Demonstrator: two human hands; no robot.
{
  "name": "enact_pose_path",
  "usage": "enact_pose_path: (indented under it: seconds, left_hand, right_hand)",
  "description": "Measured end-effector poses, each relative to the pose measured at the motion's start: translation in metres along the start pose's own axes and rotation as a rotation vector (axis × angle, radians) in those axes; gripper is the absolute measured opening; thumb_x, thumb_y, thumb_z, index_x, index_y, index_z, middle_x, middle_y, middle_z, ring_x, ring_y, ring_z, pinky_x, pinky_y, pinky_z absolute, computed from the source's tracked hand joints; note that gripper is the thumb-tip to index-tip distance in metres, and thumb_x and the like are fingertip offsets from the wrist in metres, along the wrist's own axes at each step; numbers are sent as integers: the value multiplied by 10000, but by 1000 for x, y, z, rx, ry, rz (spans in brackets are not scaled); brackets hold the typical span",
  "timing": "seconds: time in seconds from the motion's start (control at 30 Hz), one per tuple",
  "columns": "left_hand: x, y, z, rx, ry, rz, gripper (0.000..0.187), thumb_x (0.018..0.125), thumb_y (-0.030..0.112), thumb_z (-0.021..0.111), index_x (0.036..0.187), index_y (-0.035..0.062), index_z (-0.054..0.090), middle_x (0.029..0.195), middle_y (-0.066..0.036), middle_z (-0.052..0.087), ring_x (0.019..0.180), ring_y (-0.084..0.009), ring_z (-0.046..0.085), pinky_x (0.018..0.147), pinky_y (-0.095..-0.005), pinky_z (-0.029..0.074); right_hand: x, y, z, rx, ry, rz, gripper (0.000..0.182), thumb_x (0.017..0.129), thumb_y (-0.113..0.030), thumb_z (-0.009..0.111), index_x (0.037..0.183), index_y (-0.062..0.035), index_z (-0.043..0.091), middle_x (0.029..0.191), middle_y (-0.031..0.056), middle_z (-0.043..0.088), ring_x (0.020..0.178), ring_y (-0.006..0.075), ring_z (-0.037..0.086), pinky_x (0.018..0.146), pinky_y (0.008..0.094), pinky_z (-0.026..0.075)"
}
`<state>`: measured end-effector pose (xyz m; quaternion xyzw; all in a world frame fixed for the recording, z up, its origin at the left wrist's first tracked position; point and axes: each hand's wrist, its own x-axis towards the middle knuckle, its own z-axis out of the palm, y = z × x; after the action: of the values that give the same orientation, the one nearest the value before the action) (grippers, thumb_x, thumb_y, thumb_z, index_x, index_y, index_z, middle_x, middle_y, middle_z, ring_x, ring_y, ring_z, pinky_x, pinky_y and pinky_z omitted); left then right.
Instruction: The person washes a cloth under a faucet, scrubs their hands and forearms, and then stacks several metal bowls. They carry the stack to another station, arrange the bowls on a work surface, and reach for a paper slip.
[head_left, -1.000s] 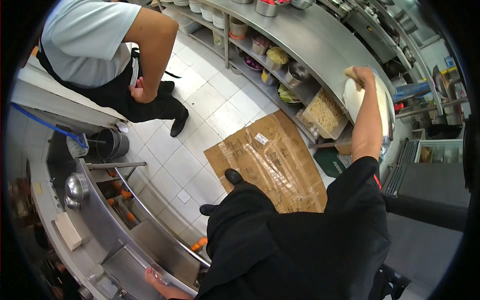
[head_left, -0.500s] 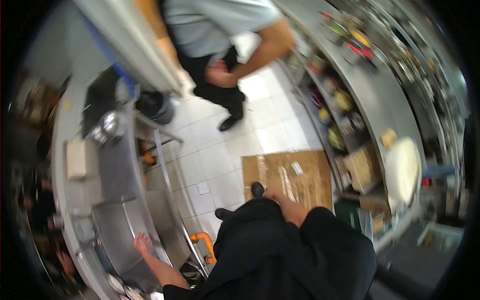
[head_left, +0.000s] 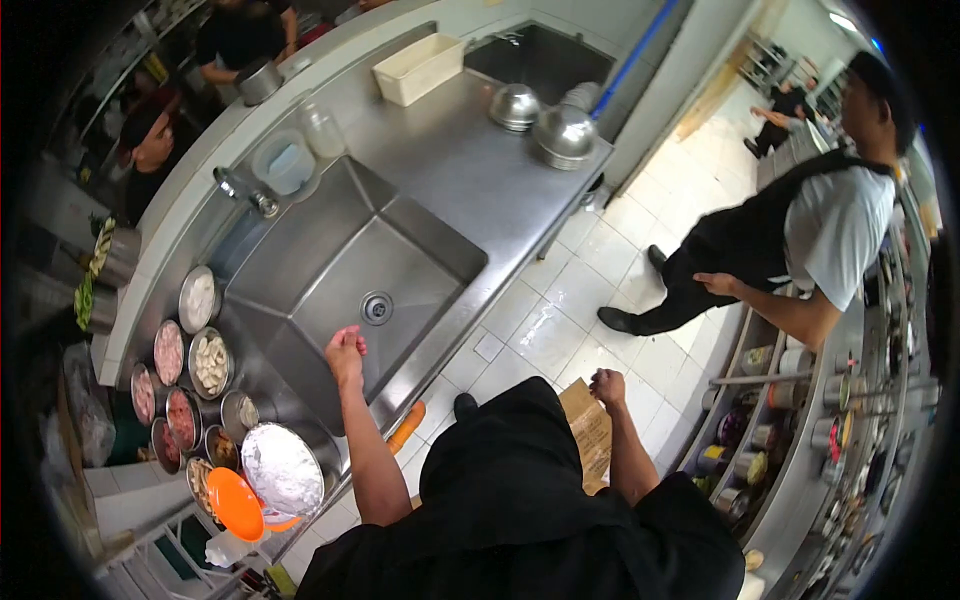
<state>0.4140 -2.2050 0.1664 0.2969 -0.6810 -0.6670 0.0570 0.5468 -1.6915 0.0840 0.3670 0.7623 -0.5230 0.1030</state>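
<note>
My left hand [head_left: 346, 354] hovers over the near side of a stainless steel sink [head_left: 436, 262], fingers curled in, with nothing visible in them. Below and beyond it lies the sink's round drain [head_left: 376, 308]. Out over the floor on the other side, my right hand [head_left: 607, 387] is held in a loose fist, and I see no object in it. A sheet of brown cardboard [head_left: 587, 432] lies on the floor beneath that hand.
Left of the sink stand several metal bowls of food [head_left: 210, 364], a foil-covered round dish [head_left: 283, 468] and an orange bowl [head_left: 237, 504]. Upturned metal bowls [head_left: 565, 138] and a cream bin [head_left: 418, 70] sit beyond. A co-worker [head_left: 745, 235] stands on the right, near loaded shelves [head_left: 745, 440].
My view has swung left toward the sink, bringing the food bowls into sight. My left hand's fingers have gone from spread to curled. The co-worker now appears farther right.
</note>
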Motion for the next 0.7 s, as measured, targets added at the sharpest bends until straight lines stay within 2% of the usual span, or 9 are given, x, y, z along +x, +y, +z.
enact_pose_path:
  seconds: [0.13, 0.23, 0.3, 0.33, 0.37, 0.43, 0.5, 0.6, 0.7]
  left_hand:
    - [5, 7, -9, 14, 55, -62, 161, 874, 172, 549, 858, 22, 606, 654, -13, 541, 520, -74, 464, 464, -210, 386]
    - [6, 16, -21, 68, 97, -111, 203, 864, 229, 571, 863, 28, 604, 653, -7, 538, 528, -70, 467, 473, -210, 379]
    - [9, 27, -27, 76, 122, -153, 233, 859, 260, 577, 882, 29, 602, 657, -5, 537, 543, -70, 476, 489, -212, 387]
    - [10, 30, -28, 84, 118, -143, 254, 861, 279, 571, 890, 29, 602, 669, -7, 546, 565, -71, 484, 506, -216, 390]
    - [9, 34, -29, 95, 115, -137, 275, 863, 299, 565, 897, 29, 602, 681, -9, 554, 587, -73, 492, 523, -221, 393]
    - [4, 48, -29, 132, 151, -134, 288, 867, 307, 557, 916, 27, 602, 696, -11, 564, 606, -72, 498, 535, -219, 394]
    - [21, 62, -19, 177, 186, -121, 301, 870, 315, 550, 935, 26, 602, 712, -13, 573, 625, -71, 503, 547, -218, 395]
    - [56, 89, 2, 436, 95, 54, 314, 852, 300, 563, 993, 22, 596, 832, -85, 620, 786, -167, 570, 712, -286, 440]
    - [132, 111, 24, 833, 143, 338, 367, 809, 243, 602, 1111, 44, 544, 1110, -148, 562, 1062, -291, 502, 901, -395, 382]
  right_hand:
    - [-19, -134, 71, 13, -93, -237, 385, 859, -316, 554, 647, 5, 553, 537, 41, 528, 463, 104, 473, 435, 252, 393]
    - [21, -226, 96, -259, -47, -721, 345, 852, -280, 572, 714, 34, 608, 550, 86, 575, 518, 140, 538, 503, 290, 419]
    - [55, -290, 111, -402, 16, -992, 293, 829, -246, 593, 935, 25, 624, 833, 189, 634, 762, 304, 613, 690, 339, 470]
    - [85, -309, 121, -546, -20, -1171, 397, 839, -290, 565, 1092, 15, 551, 1079, 220, 560, 1014, 378, 524, 842, 406, 427]
    - [106, -322, 136, -894, -29, -1144, 599, 833, -415, 525, 1234, 15, 412, 1302, 238, 379, 1192, 413, 355, 935, 512, 327]
    - [135, -338, 189, -1035, 90, -1094, 793, 812, -550, 462, 1316, 32, 273, 1407, 244, 182, 1292, 415, 169, 989, 578, 197]
    - [149, -371, 244, -1011, 62, -1095, 831, 803, -573, 456, 1330, 34, 245, 1415, 246, 153, 1308, 408, 123, 1008, 573, 155]
    - [142, -427, 318, -914, -85, -1090, 876, 794, -597, 453, 1359, 20, 194, 1428, 223, 131, 1335, 389, 20, 1041, 561, 74]
    - [127, -466, 374, -1048, -500, -1378, 776, 795, -607, 449, 1290, -17, 359, 1386, 166, 278, 1316, 366, 109, 1029, 536, 150]
